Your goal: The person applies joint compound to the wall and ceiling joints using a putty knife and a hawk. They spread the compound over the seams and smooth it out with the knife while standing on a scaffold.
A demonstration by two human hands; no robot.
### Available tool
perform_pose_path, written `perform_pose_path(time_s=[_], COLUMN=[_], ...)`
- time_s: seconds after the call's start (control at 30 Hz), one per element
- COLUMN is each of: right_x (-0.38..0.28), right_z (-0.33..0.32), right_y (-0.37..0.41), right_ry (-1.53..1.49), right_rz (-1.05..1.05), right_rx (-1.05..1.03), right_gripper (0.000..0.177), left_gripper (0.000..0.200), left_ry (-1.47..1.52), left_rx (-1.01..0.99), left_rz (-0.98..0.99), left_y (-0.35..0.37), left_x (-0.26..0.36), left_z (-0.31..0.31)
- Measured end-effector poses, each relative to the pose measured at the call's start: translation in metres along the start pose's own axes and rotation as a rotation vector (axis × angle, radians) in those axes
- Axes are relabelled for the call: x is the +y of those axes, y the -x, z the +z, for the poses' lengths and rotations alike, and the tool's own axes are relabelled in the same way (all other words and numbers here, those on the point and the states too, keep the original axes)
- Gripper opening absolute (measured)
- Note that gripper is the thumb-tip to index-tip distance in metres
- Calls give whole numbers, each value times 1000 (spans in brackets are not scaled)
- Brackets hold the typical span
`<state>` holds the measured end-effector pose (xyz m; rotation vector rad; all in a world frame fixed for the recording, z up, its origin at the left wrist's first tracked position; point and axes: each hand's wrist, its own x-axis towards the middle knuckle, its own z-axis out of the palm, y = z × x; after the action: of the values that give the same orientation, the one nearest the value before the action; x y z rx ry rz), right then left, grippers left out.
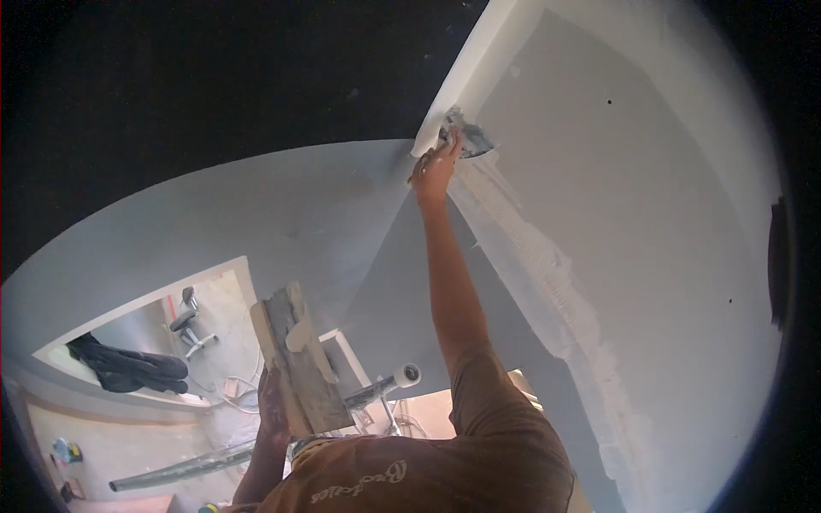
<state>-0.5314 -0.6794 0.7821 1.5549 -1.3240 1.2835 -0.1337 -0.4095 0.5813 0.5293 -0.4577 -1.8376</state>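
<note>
Raised up to the corner below the white trim, my right hand [434, 175] is closed around a putty knife. Its grey, smeared blade [476, 142] lies against the panel, at the top end of a pale band of filler [547, 269]. The knife's handle is mostly hidden by my fingers. Lower down on the left, my left hand [274, 406] grips the edge of a flat, rectangular filler board [310, 376]. A pale lump of filler [300, 335] sits on the board's face, and grey smears cover the rest.
White trim [466, 73] runs along the panel's edge beside a dark area. A white-framed opening [248, 286] has black cloth [128, 366] draped over its sill. Beyond it stands a swivel chair [193, 329]. A long pole [180, 468] and a tube [385, 389] extend near my body.
</note>
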Motion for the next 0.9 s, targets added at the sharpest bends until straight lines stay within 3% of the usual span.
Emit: perform_pose_path(time_s=[0.13,0.23,0.33,0.4,0.53,0.63,0.67,0.73,0.77,0.87,0.9], right_x=[2,3,-14,-13,-10,-9,-6,-1,0,-1,-4], right_z=[8,13,6,6,11,10,11,11,11,-4,-15], right_y=[22,39,48,57,77,84,85,91,95,118,128], right_ry=[52,27,-93,-92,-56,-134,-88,-42,-80,-91,-67], right_rz=[13,66,178,275,215,251,202,153,181,206,203], right_rx=[18,-4,-7,-71,-47,-26,-21,-14,-38,-110,-159], right_gripper=[59,68,69,73,71,72,72,72,72,69,67], left_gripper=[49,48,47,47,51,51,51,45,44,45,44], left_ry=[-92,-14,-169,-115,-111,-283,-287,-20,-59,-182,-134], left_rx=[40,57,97,68,-91,-28,-31,56,28,25,-81], left_rz=[17,-23,130,83,62,139,140,0,-32,-44,-35], left_y=[3,3,9,8,-2,-10,-11,-14,-10,-32,-40], left_x=[2,-3,1,3,-15,-22,-18,-6,7,-5,-9], left_z=[0,-18,-2,-7,-63,-78,-70,-29,-4,-30,-32])
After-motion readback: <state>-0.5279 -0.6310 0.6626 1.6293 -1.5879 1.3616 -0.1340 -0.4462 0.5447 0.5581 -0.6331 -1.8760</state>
